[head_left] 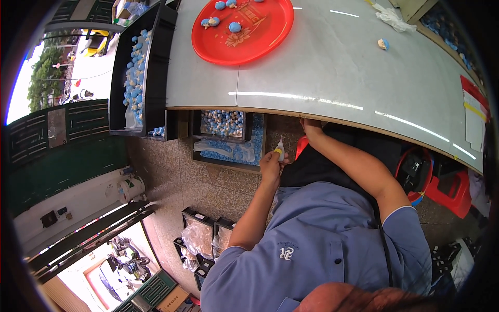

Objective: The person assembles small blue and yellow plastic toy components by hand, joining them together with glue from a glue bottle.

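My left hand point(271, 165) is closed around a small white squeeze bottle point(280, 151) with a yellow band and a thin pointed tip, which points up toward the table edge. The bottle is held over my lap, just short of the table. My right hand point(311, 129) reaches to the front edge of the grey table point(322, 67), and its fingers are mostly hidden beneath that edge. What it touches there cannot be made out. On the table a round red tray point(265, 49) carries several small blue-and-cream pieces point(235, 27).
A black crate point(155, 67) of blue-and-cream pieces stands at the table's left end. Below the table sit more bins of blue pieces point(223, 123). One loose piece point(383, 44) lies at the right. Crates with plastic bags point(198, 238) and a red stool point(453, 193) stand on the floor.
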A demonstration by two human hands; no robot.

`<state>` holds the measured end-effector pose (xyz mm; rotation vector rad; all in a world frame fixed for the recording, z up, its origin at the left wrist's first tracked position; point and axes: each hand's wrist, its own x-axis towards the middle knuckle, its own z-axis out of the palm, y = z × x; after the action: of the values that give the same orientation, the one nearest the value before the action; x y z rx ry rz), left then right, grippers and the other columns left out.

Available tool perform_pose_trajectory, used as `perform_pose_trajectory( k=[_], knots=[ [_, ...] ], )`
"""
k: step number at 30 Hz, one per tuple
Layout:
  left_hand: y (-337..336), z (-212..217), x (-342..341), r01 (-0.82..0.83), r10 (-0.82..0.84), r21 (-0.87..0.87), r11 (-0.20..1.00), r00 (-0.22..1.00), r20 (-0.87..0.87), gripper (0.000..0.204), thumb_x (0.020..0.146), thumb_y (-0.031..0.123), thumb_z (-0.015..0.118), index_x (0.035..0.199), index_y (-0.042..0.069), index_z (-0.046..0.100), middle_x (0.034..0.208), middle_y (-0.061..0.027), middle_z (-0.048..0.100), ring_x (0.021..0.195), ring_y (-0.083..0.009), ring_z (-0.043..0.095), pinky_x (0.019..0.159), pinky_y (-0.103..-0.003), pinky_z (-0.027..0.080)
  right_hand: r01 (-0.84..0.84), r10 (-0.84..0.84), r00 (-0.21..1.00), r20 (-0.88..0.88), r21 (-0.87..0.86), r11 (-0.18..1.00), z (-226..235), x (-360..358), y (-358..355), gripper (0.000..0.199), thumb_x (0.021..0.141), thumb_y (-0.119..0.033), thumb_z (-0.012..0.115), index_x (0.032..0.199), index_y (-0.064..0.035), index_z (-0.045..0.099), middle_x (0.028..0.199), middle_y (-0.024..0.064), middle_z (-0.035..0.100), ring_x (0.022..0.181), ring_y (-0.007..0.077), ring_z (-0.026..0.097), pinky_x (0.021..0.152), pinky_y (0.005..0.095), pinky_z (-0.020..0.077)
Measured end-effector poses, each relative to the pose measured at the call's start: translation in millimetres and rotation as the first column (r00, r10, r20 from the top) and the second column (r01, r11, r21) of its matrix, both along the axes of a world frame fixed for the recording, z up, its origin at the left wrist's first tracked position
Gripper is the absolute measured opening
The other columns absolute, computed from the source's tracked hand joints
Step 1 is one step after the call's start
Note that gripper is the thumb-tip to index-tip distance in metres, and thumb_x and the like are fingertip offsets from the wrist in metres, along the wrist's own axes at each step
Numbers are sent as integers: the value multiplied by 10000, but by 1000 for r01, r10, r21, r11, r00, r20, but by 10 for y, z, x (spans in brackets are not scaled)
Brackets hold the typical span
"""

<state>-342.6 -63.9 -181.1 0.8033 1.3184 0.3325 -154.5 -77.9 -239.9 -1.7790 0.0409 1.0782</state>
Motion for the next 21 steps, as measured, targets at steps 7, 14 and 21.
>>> perform_pose_trajectory(
  k=[7, 14, 21],
  knots=[
    [9, 19, 26, 47, -47, 2, 999, 999, -18, 217, 949, 193, 540, 972, -10, 610, 849, -107, 707, 637, -128, 640, 544, -239, 427, 35, -35, 999, 4, 13, 999, -108, -9, -5, 345, 962, -329, 459, 783, -53, 563, 682, 69, 590, 640, 201, 570, 609, 377, 431],
    [6, 36, 10, 35, -35, 8, 999, 999, -9, 204, 948, 186, 545, 967, -7, 608, 846, -107, 708, 638, -126, 642, 545, -237, 428, -19, 17, 999, 46, 28, 999, -168, -48, 16, 333, 962, -327, 453, 829, -54, 589, 718, 85, 618, 684, 222, 601, 645, 390, 447],
    [-14, 31, 46, 55, -55, -2, 998, 998, 10, 193, 950, 181, 552, 969, -5, 604, 842, -104, 706, 642, -123, 641, 548, -230, 435, -138, 140, 978, 157, -24, 990, -262, -5, -13, 330, 961, -338, 448, 930, -48, 603, 751, 114, 641, 735, 287, 624, 703, 434, 468]
  ],
)
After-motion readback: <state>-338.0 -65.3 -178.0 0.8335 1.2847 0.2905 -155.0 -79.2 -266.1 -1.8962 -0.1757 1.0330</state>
